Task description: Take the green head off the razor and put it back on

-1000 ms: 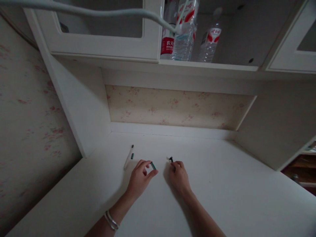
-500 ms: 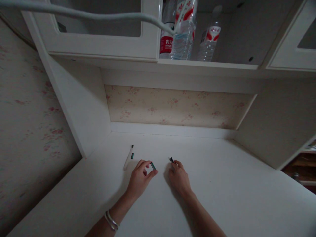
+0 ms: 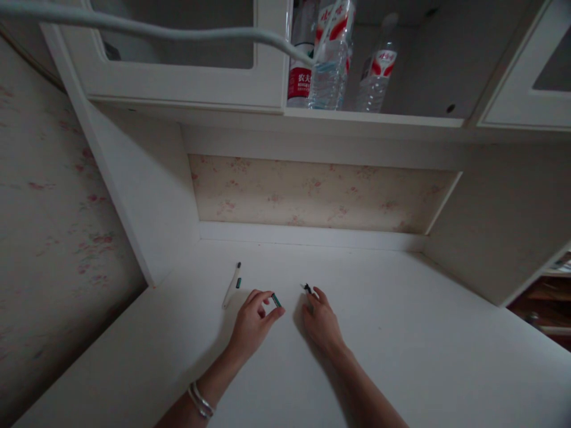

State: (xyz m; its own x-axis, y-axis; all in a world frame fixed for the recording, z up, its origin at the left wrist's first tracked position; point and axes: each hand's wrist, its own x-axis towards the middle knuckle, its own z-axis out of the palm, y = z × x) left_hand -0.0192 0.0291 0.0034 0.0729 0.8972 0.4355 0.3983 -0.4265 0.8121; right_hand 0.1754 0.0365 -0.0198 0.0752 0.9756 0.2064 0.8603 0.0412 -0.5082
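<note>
My left hand [image 3: 254, 318] pinches a small dark-green cylinder [image 3: 276, 299], which looks like a battery, by its two ends between thumb and forefinger, just above the tabletop [image 3: 267, 380]. To its right, my right hand [image 3: 321, 321] rests low on the table, fingers curled around a small object with a black end [image 3: 307, 288]; most of it is hidden under the fingers, so its kind is unclear. Beyond my left hand lies a slim white stick with a dark tip [image 3: 232, 285], resembling a toothbrush. A second small green cylinder [image 3: 239, 283] lies beside it.
White side panels [image 3: 147, 196] and a back ledge [image 3: 312, 233] bound the table. Overhead, a cabinet shelf [image 3: 375, 120] holds several plastic bottles [image 3: 330, 77]. A pale cable [image 3: 178, 32] crosses the upper left.
My right hand has shifted slightly left with the black-ended object, and its forefinger has lifted a little. The left hand and its green cylinder have barely moved.
</note>
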